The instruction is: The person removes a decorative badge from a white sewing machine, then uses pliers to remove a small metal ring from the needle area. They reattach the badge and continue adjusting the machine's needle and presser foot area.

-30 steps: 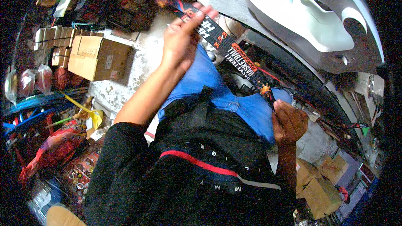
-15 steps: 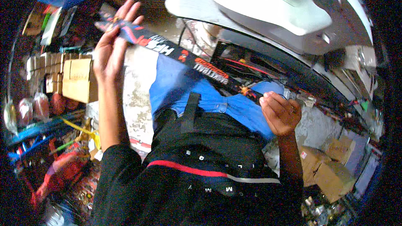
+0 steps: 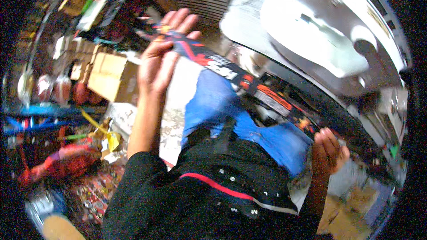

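Note:
A long, flat black strip (image 3: 251, 84) with red, orange and white print stretches slantwise in front of my lap, from upper left to lower right. My left hand (image 3: 158, 58) supports its far end across the palm, the fingers stretched past it; a little of the strip sticks out beyond the hand. At the near right end my right hand (image 3: 328, 149) has its fingers curled around the strip's tip, with that grip partly hidden by motion blur. Beneath the strip are my legs in blue jeans (image 3: 209, 98).
A white washbasin (image 3: 284, 22) sits on a pale counter (image 3: 242, 11) at the upper right. To the left, a cardboard box (image 3: 104, 76) stands beside packed shelves. A red bag-like bundle (image 3: 73, 162) and scattered small items lie at lower left; more cardboard (image 3: 356, 209) lies at lower right.
The view has swung, so the surroundings shift in the picture. Both hands and the strip appear further right and lower, with the strip sloping somewhat more steeply.

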{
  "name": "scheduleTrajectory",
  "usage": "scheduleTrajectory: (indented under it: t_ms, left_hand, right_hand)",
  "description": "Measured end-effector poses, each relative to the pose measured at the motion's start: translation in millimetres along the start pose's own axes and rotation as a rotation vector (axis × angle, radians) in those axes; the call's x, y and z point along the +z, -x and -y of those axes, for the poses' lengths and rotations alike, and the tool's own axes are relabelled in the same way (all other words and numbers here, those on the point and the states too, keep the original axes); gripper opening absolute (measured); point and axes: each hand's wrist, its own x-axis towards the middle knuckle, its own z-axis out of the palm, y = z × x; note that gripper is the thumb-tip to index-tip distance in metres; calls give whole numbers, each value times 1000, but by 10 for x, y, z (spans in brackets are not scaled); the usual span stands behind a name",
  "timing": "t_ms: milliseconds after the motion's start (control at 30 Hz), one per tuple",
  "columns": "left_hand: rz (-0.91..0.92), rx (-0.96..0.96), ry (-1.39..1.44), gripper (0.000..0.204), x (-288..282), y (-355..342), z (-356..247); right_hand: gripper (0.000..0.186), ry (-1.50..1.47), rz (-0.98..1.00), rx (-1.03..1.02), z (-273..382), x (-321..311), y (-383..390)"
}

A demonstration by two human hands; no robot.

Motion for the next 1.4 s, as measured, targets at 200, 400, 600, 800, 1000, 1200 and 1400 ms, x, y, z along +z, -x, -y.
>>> scheduleTrajectory:
  t_ms: [200, 400, 600, 800, 1000, 1200, 1400]
  left_hand:
    - [-51, 47, -116, 72, 96, -5, -45]
    - [-59, 204, -335, 68, 267, 101, 18]
    - [222, 284, -730, 55, 422, 198, 131]
    - [290, 200, -717, 45, 641, 321, 137]
    - [364, 230, -770, 39, 639, 363, 152]
    - [-171, 207, -1091, 45, 257, 295, 93]
    - [-58, 563, -1418, 73, 247, 305, 706]
  right_hand:
    - [14, 7, -5, -7, -115, 28, 116]
    - [19, 17, 107, -62, -267, 97, 289]
    - [22, -51, 114, 6, -387, 371, 502]
    - [25, -75, 83, 67, -401, 552, 652]
    - [23, -87, 116, 105, -392, 587, 673]
    - [22, -235, 96, 103, -274, 453, 331]
    - [12, -450, 485, 360, -190, -36, -259]
